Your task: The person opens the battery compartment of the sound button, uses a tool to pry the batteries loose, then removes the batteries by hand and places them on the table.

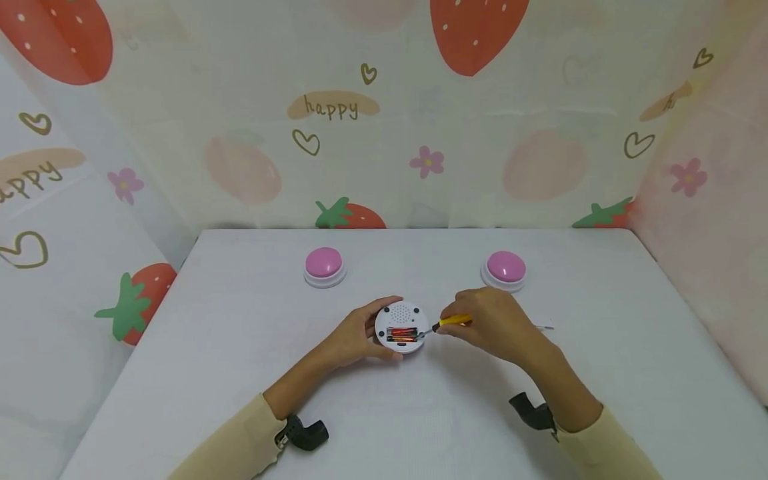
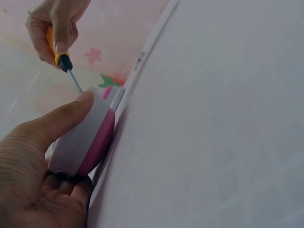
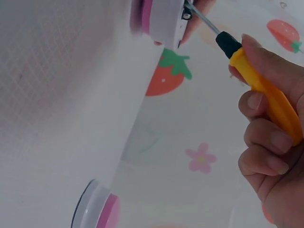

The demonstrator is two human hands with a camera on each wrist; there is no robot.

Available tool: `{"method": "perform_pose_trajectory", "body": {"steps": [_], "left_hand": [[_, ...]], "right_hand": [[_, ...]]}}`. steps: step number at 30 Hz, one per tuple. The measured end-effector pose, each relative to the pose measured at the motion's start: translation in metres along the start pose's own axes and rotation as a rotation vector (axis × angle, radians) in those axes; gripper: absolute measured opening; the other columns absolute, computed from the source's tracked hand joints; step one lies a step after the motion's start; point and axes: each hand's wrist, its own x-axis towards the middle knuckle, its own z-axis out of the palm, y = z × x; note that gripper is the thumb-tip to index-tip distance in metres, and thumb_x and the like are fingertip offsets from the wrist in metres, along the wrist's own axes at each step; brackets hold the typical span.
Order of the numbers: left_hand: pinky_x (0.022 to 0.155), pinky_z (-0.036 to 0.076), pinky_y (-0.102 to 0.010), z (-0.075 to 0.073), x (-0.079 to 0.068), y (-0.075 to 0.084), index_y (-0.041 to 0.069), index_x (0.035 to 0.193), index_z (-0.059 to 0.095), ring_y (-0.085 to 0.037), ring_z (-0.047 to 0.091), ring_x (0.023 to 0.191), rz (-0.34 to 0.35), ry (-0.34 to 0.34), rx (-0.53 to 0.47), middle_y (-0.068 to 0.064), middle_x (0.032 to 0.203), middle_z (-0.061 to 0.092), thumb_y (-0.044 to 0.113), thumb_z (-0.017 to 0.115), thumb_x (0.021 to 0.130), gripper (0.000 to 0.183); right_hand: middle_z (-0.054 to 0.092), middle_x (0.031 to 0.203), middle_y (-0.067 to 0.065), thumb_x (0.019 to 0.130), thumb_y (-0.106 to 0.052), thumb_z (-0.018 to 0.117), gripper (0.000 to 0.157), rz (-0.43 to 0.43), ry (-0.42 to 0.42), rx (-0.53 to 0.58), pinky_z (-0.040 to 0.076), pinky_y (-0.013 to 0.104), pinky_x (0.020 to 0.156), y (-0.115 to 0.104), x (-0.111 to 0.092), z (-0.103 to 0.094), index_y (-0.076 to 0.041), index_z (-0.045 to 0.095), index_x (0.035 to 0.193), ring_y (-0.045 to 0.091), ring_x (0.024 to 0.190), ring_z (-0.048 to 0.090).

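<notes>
My left hand (image 1: pixel 354 337) grips a round white push-button light or buzzer (image 1: pixel 403 312) by its edge, its speaker-holed underside turned up. In the left wrist view the pink dome (image 2: pixel 99 145) faces the table side. Red batteries (image 1: pixel 402 335) lie in its uncovered compartment. My right hand (image 1: pixel 495 323) holds a screwdriver (image 3: pixel 266 90) by its yellow handle, thumb and fingers curled round it. The metal tip reaches the right end of the battery compartment; whether it touches a battery or the contact, I cannot tell.
Two more pink-domed white buttons stand upright farther back, one at the left (image 1: pixel 324 265) and one at the right (image 1: pixel 505 268). A small white piece (image 1: pixel 546 327) lies partly hidden behind the right wrist. Strawberry-printed cloth walls (image 1: pixel 420 120) border the white table (image 1: pixel 384 420).
</notes>
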Motion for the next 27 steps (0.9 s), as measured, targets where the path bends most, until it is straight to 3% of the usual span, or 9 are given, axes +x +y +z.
{"method": "perform_pose_trajectory", "body": {"steps": [13, 27], "left_hand": [[0.106, 0.047, -0.026, 0.003, 0.002, 0.002, 0.017, 0.151, 0.047, -0.022, 0.053, 0.131, 0.012, 0.025, 0.014, -0.004, 0.147, 0.052, 0.002, 0.093, 0.069, 0.095], [0.105, 0.047, -0.025, 0.001, 0.0, 0.0, 0.016, 0.151, 0.047, -0.023, 0.053, 0.132, 0.008, 0.028, 0.032, -0.006, 0.148, 0.051, 0.004, 0.093, 0.07, 0.095]], "right_hand": [[0.072, 0.084, -0.005, 0.081, -0.025, 0.087, 0.02, -0.044, 0.016, -0.068, 0.053, 0.02, 0.065, -0.009, -0.003, -0.001, -0.015, 0.083, 0.097, 0.012, 0.076, 0.066], [0.074, 0.085, -0.004, 0.079, -0.019, 0.089, 0.017, -0.067, -0.068, -0.123, 0.053, 0.022, 0.067, -0.025, 0.015, -0.008, -0.015, 0.083, 0.095, 0.013, 0.076, 0.065]]}}
